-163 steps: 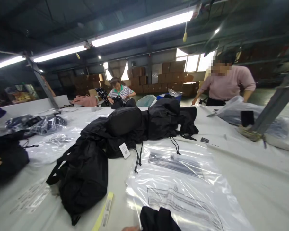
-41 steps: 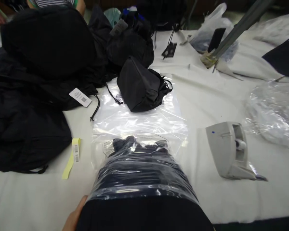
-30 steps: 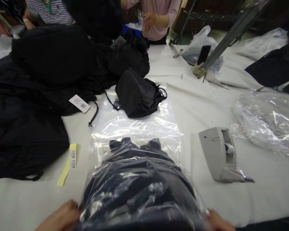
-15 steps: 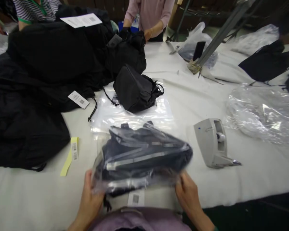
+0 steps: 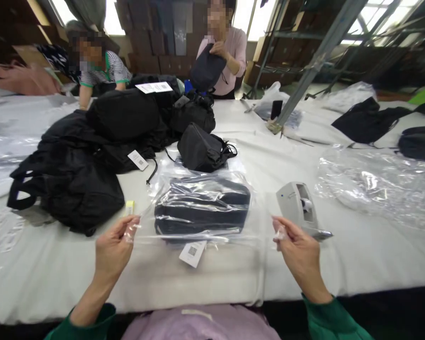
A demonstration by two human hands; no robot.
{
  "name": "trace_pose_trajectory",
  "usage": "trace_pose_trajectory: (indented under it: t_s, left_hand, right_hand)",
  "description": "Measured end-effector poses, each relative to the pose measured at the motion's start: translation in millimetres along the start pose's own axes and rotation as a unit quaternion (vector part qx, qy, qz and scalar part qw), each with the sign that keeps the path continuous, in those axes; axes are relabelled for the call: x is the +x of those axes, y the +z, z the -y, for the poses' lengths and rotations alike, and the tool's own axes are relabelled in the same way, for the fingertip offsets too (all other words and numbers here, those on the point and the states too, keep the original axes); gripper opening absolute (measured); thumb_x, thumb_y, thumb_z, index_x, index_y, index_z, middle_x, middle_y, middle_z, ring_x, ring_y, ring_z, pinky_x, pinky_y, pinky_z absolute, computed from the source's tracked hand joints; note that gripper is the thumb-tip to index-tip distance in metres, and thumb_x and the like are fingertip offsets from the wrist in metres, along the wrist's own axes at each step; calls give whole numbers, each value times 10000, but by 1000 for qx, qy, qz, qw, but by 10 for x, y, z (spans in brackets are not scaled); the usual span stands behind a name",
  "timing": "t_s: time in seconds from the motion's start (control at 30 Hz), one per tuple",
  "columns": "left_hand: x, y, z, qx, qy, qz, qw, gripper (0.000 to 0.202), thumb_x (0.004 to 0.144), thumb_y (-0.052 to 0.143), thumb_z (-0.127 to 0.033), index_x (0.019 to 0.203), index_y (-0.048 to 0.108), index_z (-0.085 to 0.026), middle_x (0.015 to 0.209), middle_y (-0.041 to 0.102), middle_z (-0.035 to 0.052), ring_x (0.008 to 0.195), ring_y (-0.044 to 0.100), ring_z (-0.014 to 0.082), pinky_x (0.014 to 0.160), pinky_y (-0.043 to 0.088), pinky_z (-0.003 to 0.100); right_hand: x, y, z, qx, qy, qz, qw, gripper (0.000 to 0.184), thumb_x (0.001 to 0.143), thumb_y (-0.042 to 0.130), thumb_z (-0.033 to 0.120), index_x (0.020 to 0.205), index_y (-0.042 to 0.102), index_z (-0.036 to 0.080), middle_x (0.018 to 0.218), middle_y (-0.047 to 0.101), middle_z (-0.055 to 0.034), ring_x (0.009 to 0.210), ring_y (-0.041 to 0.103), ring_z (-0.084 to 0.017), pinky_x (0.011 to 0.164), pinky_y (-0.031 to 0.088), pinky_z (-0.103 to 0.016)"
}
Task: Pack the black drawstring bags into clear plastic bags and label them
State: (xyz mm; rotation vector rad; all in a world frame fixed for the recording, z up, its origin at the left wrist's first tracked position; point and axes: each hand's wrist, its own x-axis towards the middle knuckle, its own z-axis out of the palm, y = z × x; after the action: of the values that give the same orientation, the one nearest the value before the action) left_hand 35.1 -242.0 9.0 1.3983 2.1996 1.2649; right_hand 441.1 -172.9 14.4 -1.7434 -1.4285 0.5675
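A clear plastic bag (image 5: 201, 208) with a folded dark garment inside lies on the white table (image 5: 357, 245) in front of me. My left hand (image 5: 112, 246) pinches the bag's near left corner. My right hand (image 5: 297, 250) pinches its near right corner, stretching the open edge flat between them. A white tag with a code (image 5: 193, 252) shows at the bag's near edge.
A grey tape dispenser (image 5: 299, 208) stands just beyond my right hand. A small black pouch (image 5: 203, 148) sits behind the bag, with a heap of black bags (image 5: 88, 151) to the left. Crumpled clear plastic (image 5: 378, 184) lies right. Two people work at the far side.
The bagged garment went from bunched up in my hands to lying flat. My hands have moved apart to the bag's two near corners. The view has tilted up.
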Motion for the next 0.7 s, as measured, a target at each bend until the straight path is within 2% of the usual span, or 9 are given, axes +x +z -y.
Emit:
trace_pose_trajectory:
  t_s: [0.1, 0.2, 0.27, 0.33, 0.43, 0.5, 0.57, 0.63, 0.7]
  left_hand:
    - [-415, -94, 351, 41, -48, 38, 997, 368, 806, 588, -510, 966, 712, -203, 708, 697, -11, 594, 613, 160, 580, 461, 221]
    - [-946, -140, 743, 88, -103, 81, 987, 340, 823, 549, -504, 877, 712, -210, 660, 683, -24, 608, 631, 175, 571, 467, 222]
    - [-1248, -175, 826, 101, -135, 82, 982, 394, 879, 475, -513, 799, 688, -191, 612, 652, -24, 604, 620, 175, 552, 454, 218]
    - [-1433, -168, 747, 97, -132, 104, 981, 471, 916, 427, -519, 672, 634, -174, 545, 589, -21, 564, 583, 162, 533, 437, 216]
    - [-1479, -12, 505, 47, -3, 219, 974, 470, 937, 431, -471, 624, 617, -172, 558, 580, -3, 555, 566, 151, 548, 452, 226]
    - [-1397, 160, 377, 24, 121, 256, 959, 340, 943, 442, -381, 869, 702, -175, 830, 700, 62, 792, 651, 203, 731, 522, 283]
    - [-1274, 338, 315, 55, 200, 223, 953, 335, 937, 423, -270, 1157, 653, -165, 1194, 652, 141, 1143, 578, 281, 968, 477, 413]
    - [-1145, 489, 305, 125, 210, 194, 950, 412, 912, 400, -182, 1282, 573, -136, 1359, 542, 180, 1302, 446, 327, 1055, 398, 506]
    - [-1026, 597, 317, 174, 193, 215, 941, 444, 890, 389, -135, 1302, 552, -127, 1337, 545, 191, 1265, 465, 348, 1030, 399, 536]
  right_hand:
    - [-397, -151, -299, -78, -16, 96, 992, 468, 734, 594, 636, 714, 734, 190, 476, 595, -15, 444, 554, -193, 466, 439, -290]
    - [-925, -196, -647, -115, 16, 176, 978, 503, 747, 571, 659, 551, 672, 206, 442, 562, -10, 447, 548, -187, 473, 420, -276]
    - [-1203, -142, -658, -86, 50, 198, 975, 555, 798, 508, 660, 529, 648, 195, 461, 554, -11, 471, 539, -178, 480, 403, -264]
    - [-1339, 28, -493, -23, 74, 259, 963, 551, 822, 487, 632, 540, 640, 184, 481, 555, -7, 492, 526, -170, 484, 388, -258]
    - [-1333, 485, -155, 120, 133, 388, 904, 422, 770, 604, 546, 587, 657, 169, 543, 609, -3, 491, 503, -135, 470, 362, -231]
    - [-1286, 826, 13, 214, 212, 411, 860, 361, 720, 679, 502, 625, 657, 154, 562, 627, -6, 434, 451, -94, 418, 313, -203]
    - [-1252, 1114, 116, 265, 267, 403, 834, 348, 705, 705, 481, 653, 642, 142, 566, 622, -8, 398, 414, -64, 387, 285, -178]
    - [-1234, 1318, 173, 281, 285, 389, 830, 341, 726, 699, 464, 655, 613, 141, 567, 604, -3, 397, 415, -50, 382, 296, -159]
    - [-1219, 1442, 212, 298, 302, 366, 828, 316, 750, 694, 424, 649, 580, 147, 552, 574, 13, 397, 406, -40, 369, 284, -143]
